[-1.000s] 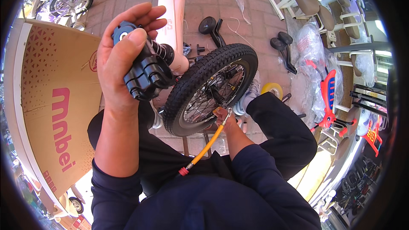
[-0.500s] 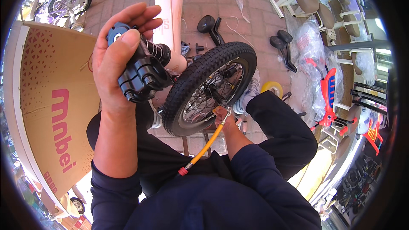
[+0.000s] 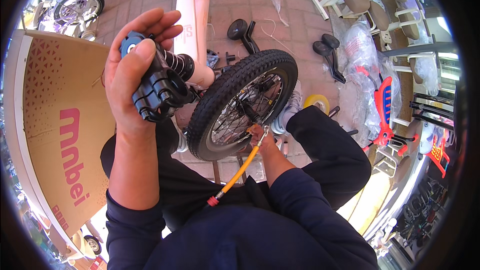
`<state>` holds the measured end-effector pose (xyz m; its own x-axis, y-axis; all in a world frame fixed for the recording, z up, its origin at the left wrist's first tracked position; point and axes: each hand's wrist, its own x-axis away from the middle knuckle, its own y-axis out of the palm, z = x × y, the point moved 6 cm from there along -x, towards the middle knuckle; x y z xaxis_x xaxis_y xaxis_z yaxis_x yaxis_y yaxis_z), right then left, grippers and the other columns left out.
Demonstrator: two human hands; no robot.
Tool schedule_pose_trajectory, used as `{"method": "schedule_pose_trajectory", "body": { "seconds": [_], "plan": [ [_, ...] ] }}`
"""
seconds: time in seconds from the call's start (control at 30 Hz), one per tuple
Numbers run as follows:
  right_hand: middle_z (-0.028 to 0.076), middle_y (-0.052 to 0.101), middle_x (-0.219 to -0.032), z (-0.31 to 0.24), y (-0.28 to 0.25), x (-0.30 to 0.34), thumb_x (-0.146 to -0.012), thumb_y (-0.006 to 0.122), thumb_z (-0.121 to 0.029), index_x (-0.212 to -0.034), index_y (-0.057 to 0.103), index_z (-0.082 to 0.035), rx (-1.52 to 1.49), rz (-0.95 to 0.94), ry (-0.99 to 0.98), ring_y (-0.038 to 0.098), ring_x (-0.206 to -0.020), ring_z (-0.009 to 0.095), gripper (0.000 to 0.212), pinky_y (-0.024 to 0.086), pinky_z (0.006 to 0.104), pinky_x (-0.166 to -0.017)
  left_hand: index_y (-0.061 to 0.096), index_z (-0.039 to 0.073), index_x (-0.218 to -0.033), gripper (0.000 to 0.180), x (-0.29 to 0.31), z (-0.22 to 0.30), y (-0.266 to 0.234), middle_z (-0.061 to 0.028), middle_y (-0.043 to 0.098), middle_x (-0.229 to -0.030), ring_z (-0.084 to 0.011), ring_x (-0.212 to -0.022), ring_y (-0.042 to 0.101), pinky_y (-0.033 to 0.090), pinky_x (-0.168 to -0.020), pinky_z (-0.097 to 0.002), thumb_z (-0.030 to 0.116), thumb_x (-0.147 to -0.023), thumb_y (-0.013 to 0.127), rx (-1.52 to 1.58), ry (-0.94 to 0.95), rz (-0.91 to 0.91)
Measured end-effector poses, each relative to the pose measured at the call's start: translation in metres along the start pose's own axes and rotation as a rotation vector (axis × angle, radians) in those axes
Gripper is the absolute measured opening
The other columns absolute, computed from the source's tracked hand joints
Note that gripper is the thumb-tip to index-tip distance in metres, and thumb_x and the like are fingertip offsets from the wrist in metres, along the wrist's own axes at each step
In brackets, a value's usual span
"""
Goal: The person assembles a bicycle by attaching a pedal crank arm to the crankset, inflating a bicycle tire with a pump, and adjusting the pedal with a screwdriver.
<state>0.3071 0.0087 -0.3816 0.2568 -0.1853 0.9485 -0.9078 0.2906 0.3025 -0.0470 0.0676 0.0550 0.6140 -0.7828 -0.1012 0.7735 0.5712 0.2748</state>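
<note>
My left hand point(image 3: 122, 82) is wrapped round the black handlebar stem point(image 3: 162, 90) of a small bicycle, thumb resting by its blue top cap point(image 3: 133, 41). A coil spring point(image 3: 176, 64) shows between the stem and the pale pink frame point(image 3: 201, 76). The bicycle's wheel point(image 3: 212, 105), with a knobby black tyre, leans between my knees. Low on the wheel, my right hand point(image 3: 268, 145) is closed at the metal end of a yellow air hose point(image 3: 239, 172), close to the rim. Its fingertips are partly hidden by the hose fitting. A red connector point(image 3: 213, 201) ends the hose's visible part near my lap.
A large cardboard box point(image 3: 65, 135) stands at the left. Training wheels point(image 3: 330, 52) on black brackets and a roll of yellow tape point(image 3: 318, 102) lie on the brick paving. Plastic wrap point(image 3: 357, 50) and a red-and-blue toy-like frame point(image 3: 384, 110) are at the right. Other bicycles point(image 3: 80, 7) stand far left.
The whole view has shifted slightly, with things sitting a little further left. Both hands keep their places on the stem and at the hose end.
</note>
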Motion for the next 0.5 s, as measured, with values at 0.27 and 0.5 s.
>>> {"method": "schedule_pose_trajectory", "body": {
  "seconds": [0.27,0.5],
  "plan": [
    [0.0,0.06,-0.071,0.004,0.026,0.035,-0.086,0.072,-0.021,-0.086,0.062,-0.016,-0.127,-0.104,0.081,0.038,-0.045,0.008,0.011,0.028,0.0216,-0.04,0.055,-0.008,-0.131,0.053,0.0,-0.001,-0.002,-0.0251,0.063,-0.125,-0.0264,-0.113,0.063,0.046,-0.102,-0.0334,0.021,-0.087,0.058,0.029,-0.013,-0.004],
    [-0.006,0.046,-0.062,0.001,0.025,0.036,-0.083,0.074,-0.027,-0.09,0.066,-0.008,0.091,-0.172,0.005,0.035,-0.047,0.008,0.022,0.026,0.0244,-0.044,0.056,-0.007,-0.13,0.052,0.001,-0.002,-0.002,-0.0246,0.063,-0.125,-0.0262,-0.114,0.062,0.046,-0.102,-0.0334,0.021,-0.087,0.06,0.031,-0.028,0.008]
  ]
}}
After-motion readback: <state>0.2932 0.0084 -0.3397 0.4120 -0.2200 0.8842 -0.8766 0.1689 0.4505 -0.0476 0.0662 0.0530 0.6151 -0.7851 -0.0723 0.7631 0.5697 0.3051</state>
